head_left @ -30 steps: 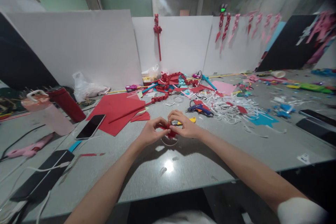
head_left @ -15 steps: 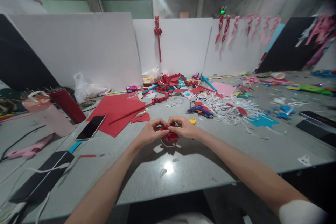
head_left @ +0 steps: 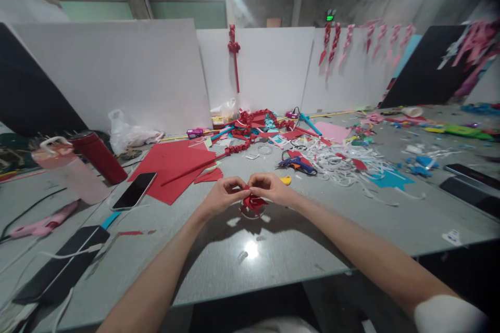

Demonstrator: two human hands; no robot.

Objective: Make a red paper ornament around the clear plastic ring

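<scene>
My left hand [head_left: 223, 196] and my right hand [head_left: 272, 190] meet over the table in front of me. Both pinch a red folded paper piece [head_left: 253, 204], thumbs and forefingers close together at its top. Pointed red strips hang out below the fingertips. Beneath the piece, a pale round ring [head_left: 253, 217] shows in part; I cannot tell what it is or whether the paper touches it. Just beyond my right hand lies a small yellow object [head_left: 286, 180], with a blue hot glue gun [head_left: 299, 164] farther back.
Red paper sheets [head_left: 175, 158] and a phone [head_left: 135, 190] lie to the left, near a pink bottle [head_left: 72, 171] and a red flask [head_left: 99, 156]. White paper strips [head_left: 344, 158] heap up at right. A white board [head_left: 265, 67] stands behind, with a red paper chain [head_left: 234, 52] on it.
The red paper piece has turned slightly between my fingers and sits a little lower, its pointed strips now more visible. Both hands have stayed nearly in place.
</scene>
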